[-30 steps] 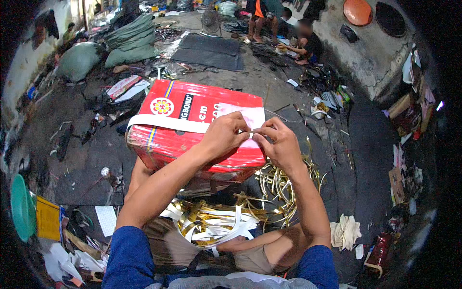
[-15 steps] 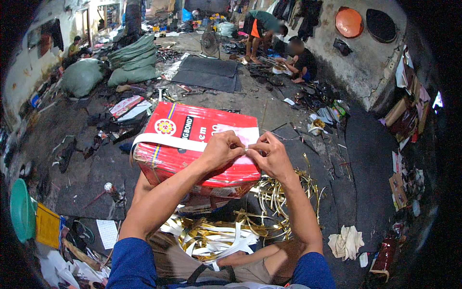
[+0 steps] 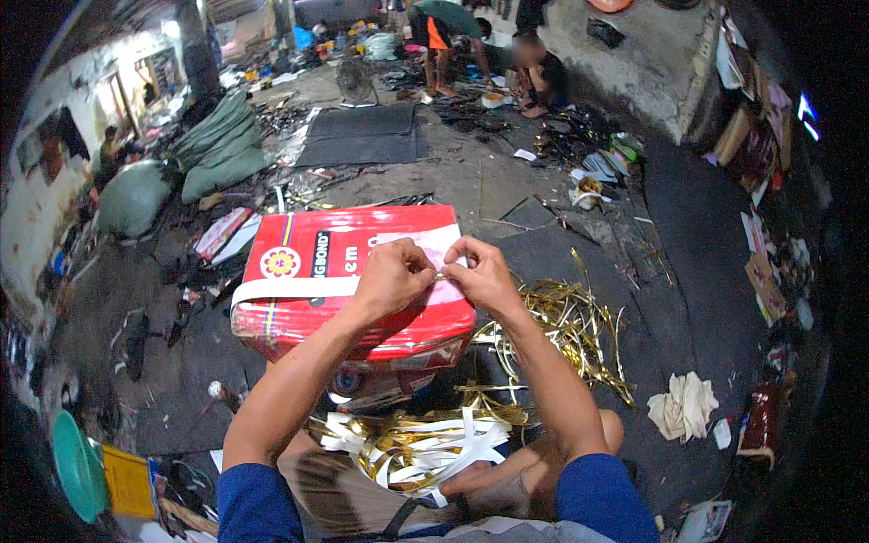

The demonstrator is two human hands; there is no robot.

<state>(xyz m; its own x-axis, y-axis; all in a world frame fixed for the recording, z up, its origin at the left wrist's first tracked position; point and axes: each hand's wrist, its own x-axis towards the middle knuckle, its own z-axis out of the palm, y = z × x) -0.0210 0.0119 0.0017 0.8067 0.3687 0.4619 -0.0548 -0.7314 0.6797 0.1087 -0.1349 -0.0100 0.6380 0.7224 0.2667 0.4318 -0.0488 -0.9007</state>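
Both hands meet on top of a red package (image 3: 335,299) sitting on the floor in front of the person's knees. Left hand (image 3: 391,279) and right hand (image 3: 482,274) are nearly touching, fingertips pinched together on a white strap (image 3: 290,290) that runs across the package top. Small pinched bit between the fingers, too tiny to identify. Pile of white and gold strips (image 3: 425,445) lies near the lap, below the package. Loose gold strips (image 3: 570,317) spread to the right. Crumpled cloth (image 3: 683,405) further right. Green sacks (image 3: 217,145) far left; other people crouch at the back.
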